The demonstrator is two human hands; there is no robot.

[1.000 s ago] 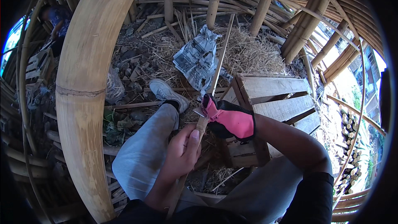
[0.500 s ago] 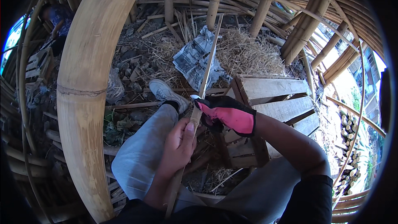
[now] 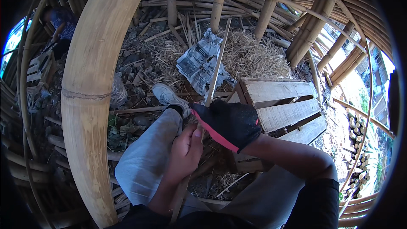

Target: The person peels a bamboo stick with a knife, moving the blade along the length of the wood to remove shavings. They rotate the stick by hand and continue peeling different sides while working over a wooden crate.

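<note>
A long, narrow bamboo strip (image 3: 219, 61) slants from my lap up toward the straw on the ground. My left hand (image 3: 185, 148) is bare and closed round its middle, thumb along the top. Just above it, my right hand (image 3: 229, 123) in a black and pink glove is closed over the strip with its back turned up. The glove hides its fingertips and the part of the strip beneath; whether anything else is inside that hand I cannot tell.
A thick bamboo pole (image 3: 86, 101) rises close on my left. To the right stands a slatted wooden crate (image 3: 282, 89). Crumpled newspaper (image 3: 199, 61) lies by straw (image 3: 258, 53) ahead. Another person (image 3: 62, 23) is at the far left. Cut bamboo poles (image 3: 358, 157) are stacked outside.
My right hand has rolled over, so the black back of the glove now faces up, and it has come nearer my left hand. The pale tip at its fingers is now hidden.
</note>
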